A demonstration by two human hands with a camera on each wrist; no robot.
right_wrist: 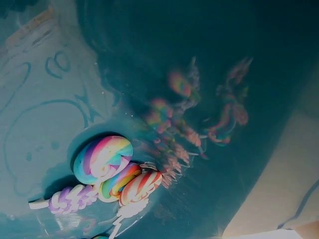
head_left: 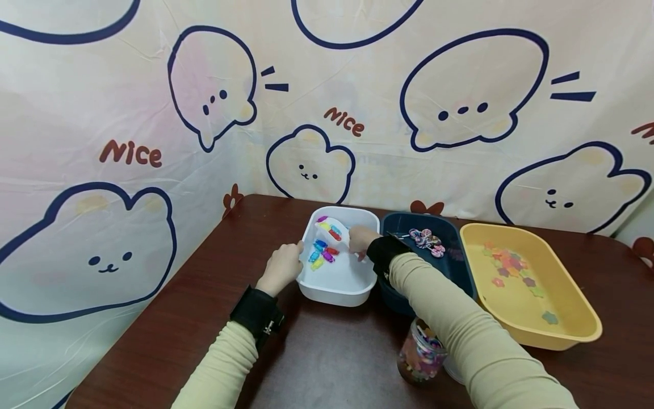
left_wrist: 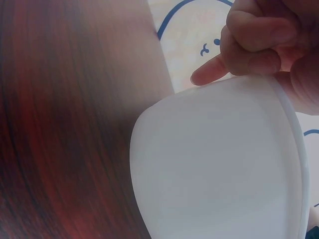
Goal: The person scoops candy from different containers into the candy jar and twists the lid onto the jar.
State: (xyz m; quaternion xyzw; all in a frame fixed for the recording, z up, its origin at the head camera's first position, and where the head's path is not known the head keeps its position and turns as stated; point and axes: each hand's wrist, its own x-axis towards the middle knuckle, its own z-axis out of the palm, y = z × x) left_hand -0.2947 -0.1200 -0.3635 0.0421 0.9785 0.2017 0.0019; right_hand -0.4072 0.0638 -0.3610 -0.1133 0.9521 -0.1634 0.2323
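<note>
My left hand (head_left: 282, 267) grips the near left rim of a white plastic basin (head_left: 334, 296); in the left wrist view its curled fingers (left_wrist: 249, 59) sit at the rim. Inside the basin, my right hand (head_left: 361, 238) reaches down with bent fingers at the edge of a white, rounded, scoop-like piece (head_left: 341, 222). Several bright candy-shaped pieces (head_left: 335, 233) show on that piece. More of them, blue, red, purple and yellow (head_left: 318, 255), lie on the basin floor. The right fingertips are mostly hidden.
A dark blue basin (head_left: 457, 278) with swirled lollipop-like pieces (right_wrist: 104, 159) stands beside the white one, under my right forearm. Further right is a yellow basin (head_left: 567, 301) with flower-shaped pieces (head_left: 511, 261). A clear jar (head_left: 420, 355) of mixed colourful pieces stands nearer. A printed cloth hangs behind.
</note>
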